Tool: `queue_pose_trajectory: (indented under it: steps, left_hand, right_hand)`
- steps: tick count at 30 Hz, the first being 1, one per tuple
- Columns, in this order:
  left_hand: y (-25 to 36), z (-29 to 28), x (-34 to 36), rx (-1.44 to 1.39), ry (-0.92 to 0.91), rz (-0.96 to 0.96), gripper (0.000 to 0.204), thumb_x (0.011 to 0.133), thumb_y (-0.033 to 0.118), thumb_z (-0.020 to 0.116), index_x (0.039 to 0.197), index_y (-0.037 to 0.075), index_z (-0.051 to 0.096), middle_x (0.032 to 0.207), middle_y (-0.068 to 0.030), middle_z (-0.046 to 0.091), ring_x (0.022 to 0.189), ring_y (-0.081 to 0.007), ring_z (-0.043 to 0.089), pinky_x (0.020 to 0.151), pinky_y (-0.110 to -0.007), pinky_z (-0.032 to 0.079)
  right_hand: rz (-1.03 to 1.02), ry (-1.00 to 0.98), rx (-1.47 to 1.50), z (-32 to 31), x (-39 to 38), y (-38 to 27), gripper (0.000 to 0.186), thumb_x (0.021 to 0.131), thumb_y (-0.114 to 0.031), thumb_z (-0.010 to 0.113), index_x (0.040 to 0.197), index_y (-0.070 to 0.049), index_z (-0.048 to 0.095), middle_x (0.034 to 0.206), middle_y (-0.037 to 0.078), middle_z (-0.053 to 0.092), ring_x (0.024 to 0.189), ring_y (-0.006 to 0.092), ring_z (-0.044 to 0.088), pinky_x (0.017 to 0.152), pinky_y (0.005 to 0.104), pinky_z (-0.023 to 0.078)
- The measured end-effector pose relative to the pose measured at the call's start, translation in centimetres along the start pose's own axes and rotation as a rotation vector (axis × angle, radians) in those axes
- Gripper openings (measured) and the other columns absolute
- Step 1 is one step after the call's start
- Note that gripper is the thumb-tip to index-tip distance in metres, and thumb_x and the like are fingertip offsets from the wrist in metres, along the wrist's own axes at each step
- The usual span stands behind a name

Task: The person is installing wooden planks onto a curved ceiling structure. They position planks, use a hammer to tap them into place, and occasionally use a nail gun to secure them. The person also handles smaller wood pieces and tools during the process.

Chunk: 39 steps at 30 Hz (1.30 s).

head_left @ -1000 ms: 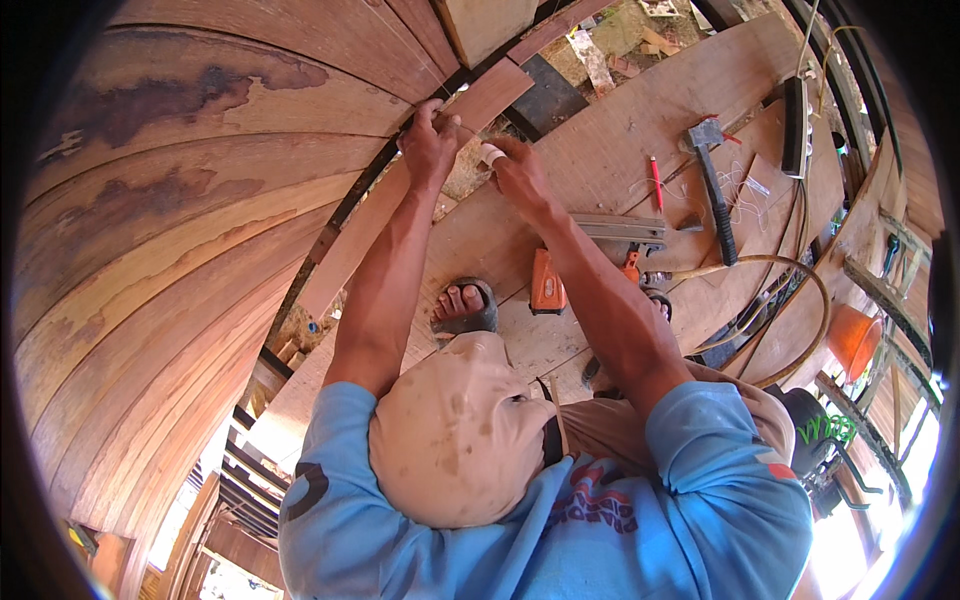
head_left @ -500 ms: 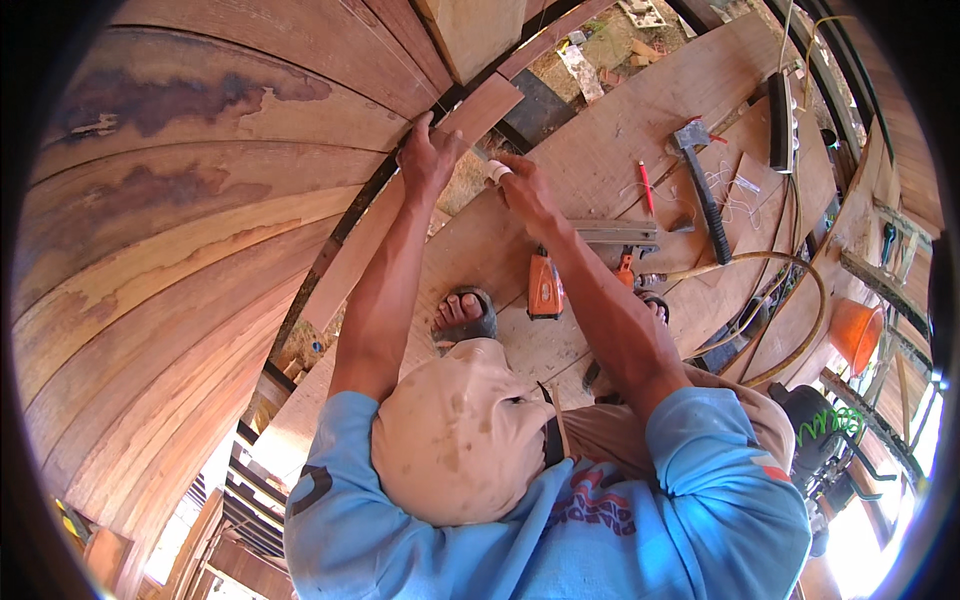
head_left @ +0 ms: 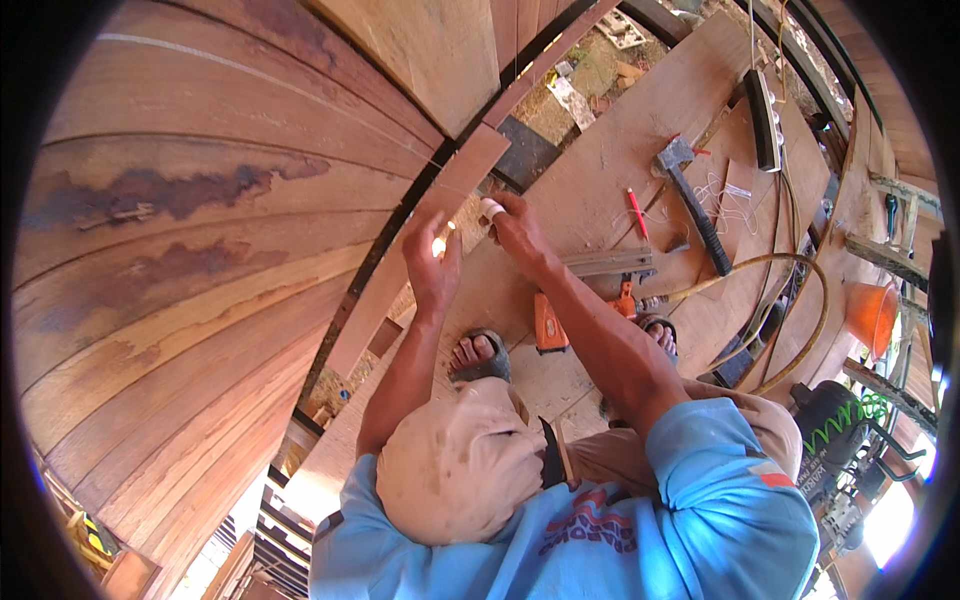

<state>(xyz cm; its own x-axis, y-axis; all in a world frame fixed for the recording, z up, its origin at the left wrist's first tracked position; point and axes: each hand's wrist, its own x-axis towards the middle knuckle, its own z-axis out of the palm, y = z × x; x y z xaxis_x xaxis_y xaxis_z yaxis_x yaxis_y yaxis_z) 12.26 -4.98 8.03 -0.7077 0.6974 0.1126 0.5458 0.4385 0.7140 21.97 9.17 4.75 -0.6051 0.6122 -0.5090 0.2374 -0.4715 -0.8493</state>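
Observation:
My left hand [head_left: 432,265] is over a narrow reddish-brown board [head_left: 470,165], fingers apart, with sunlight on the thumb. The board lies slantwise along the dark edge beside the curved plank wall [head_left: 180,210]. To its right, my right hand [head_left: 515,228] is closed, its fingers near the board. A small white band or roll [head_left: 490,208] shows at those fingers; whether it is held or wrapped round a finger cannot be made out. A thin white string [head_left: 270,82] runs across the planks toward the board.
On the plywood [head_left: 600,210] lie a hammer [head_left: 692,200], a red marker [head_left: 637,213], and an orange nail gun [head_left: 550,322] with a yellowish hose [head_left: 825,300]. An orange bucket [head_left: 872,318] and a black compressor [head_left: 825,430] stand at the right. Gaps in the floor open at the upper middle.
My left hand has come away from the board's dark edge, back toward me. My right hand has shifted slightly nearer. The view has moved, showing more of the string on the planks.

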Motion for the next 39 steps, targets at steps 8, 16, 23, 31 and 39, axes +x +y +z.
queue_pose_trajectory:
  steps: [8, 16, 23, 31, 39]
  left_hand:
    - [6.3, -8.3, 2.4, -0.124, -0.248, -0.244, 0.032, 0.093, 0.02, 0.069, 0.117, -0.001, 0.068, 0.113, -0.0192, 0.073, 0.108, -0.0291, 0.07, 0.094, -0.038, 0.053]
    - [18.9, -18.9, 0.8, -0.087, -0.489, -0.313, 0.038, 0.092, 0.025, 0.072, 0.121, 0.001, 0.067, 0.105, -0.0156, 0.074, 0.097, -0.0261, 0.071, 0.087, -0.037, 0.055]
    - [35.1, -28.2, -3.1, -0.337, -0.522, -0.492, 0.036, 0.091, 0.023, 0.072, 0.118, -0.001, 0.067, 0.105, -0.0142, 0.074, 0.096, -0.0249, 0.071, 0.086, -0.036, 0.056]
    - [45.2, -36.6, -6.9, -0.199, -0.647, -0.422, 0.036, 0.091, 0.022, 0.072, 0.117, -0.001, 0.066, 0.103, -0.0165, 0.073, 0.098, -0.0251, 0.072, 0.086, -0.038, 0.055]
    - [49.8, -45.8, -7.5, -0.301, -0.384, -0.454, 0.035, 0.089, 0.025, 0.072, 0.113, 0.0, 0.066, 0.096, -0.0195, 0.071, 0.09, -0.0335, 0.07, 0.079, -0.041, 0.054]
  right_hand:
    - [0.163, 0.106, -0.116, -2.8, 1.0, -2.0, 0.029, 0.098, -0.02, 0.056, 0.115, -0.001, 0.068, 0.082, 0.006, 0.067, 0.064, 0.0124, 0.059, 0.055, 0.0285, 0.047]
    - [-0.101, 0.086, -0.702, -11.2, -11.8, -5.7, 0.027, 0.094, -0.025, 0.062, 0.101, -0.001, 0.071, 0.077, 0.011, 0.066, 0.066, 0.0196, 0.067, 0.058, 0.0351, 0.051]
    - [0.281, 0.29, -0.463, -16.4, -29.0, -18.3, 0.025, 0.094, -0.023, 0.06, 0.101, -0.001, 0.071, 0.075, 0.006, 0.065, 0.06, 0.018, 0.061, 0.053, 0.0329, 0.047]
    - [0.607, 0.27, -0.424, -19.2, -41.2, -33.0, 0.022, 0.095, -0.011, 0.055, 0.11, -0.003, 0.068, 0.075, 0.002, 0.063, 0.055, 0.0099, 0.056, 0.044, 0.0258, 0.043]
    - [0.515, 0.128, -0.503, -13.7, -44.8, -44.0, 0.022, 0.092, -0.014, 0.057, 0.107, -0.002, 0.069, 0.078, 0.005, 0.066, 0.06, 0.011, 0.059, 0.05, 0.027, 0.045]
